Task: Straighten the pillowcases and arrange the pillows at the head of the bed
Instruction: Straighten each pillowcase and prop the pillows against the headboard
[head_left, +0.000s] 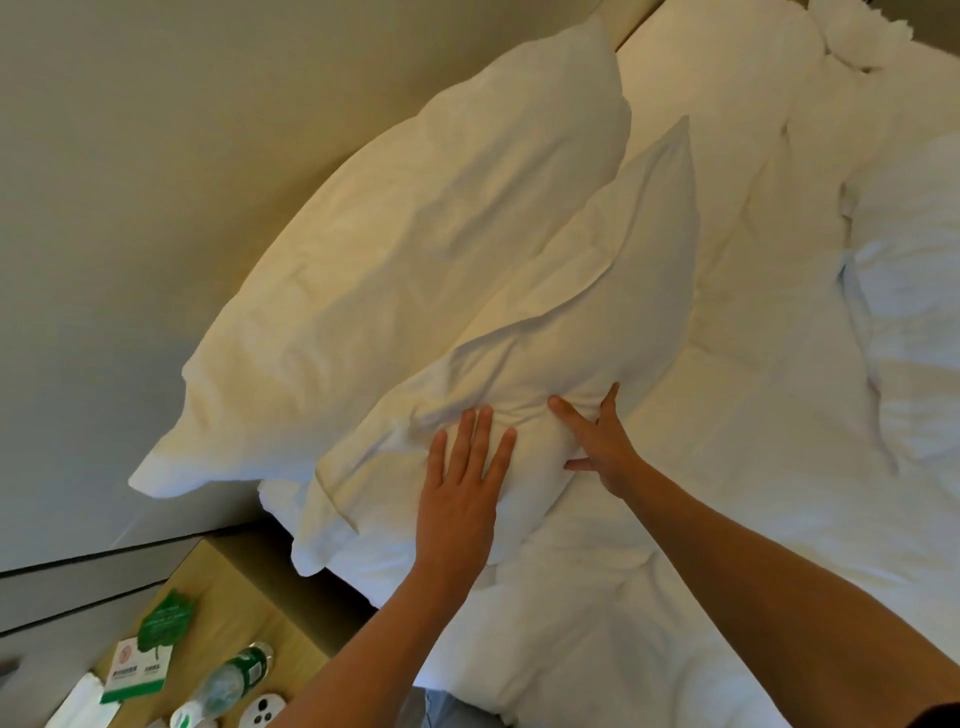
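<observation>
Two white pillows lie at the head of the bed. The back pillow (395, 270) leans against the beige headboard (156, 156). The front pillow (561, 312) rests in front of it, its case creased near the lower end. My left hand (462, 483) lies flat on the front pillow with fingers spread. My right hand (597, 441) presses on the same pillow's lower right edge, fingers apart, holding nothing.
A rumpled white duvet (779, 415) covers the bed to the right. A wooden nightstand (234, 587) at lower left carries a plastic water bottle (234, 680), green cards (166, 623) and small items.
</observation>
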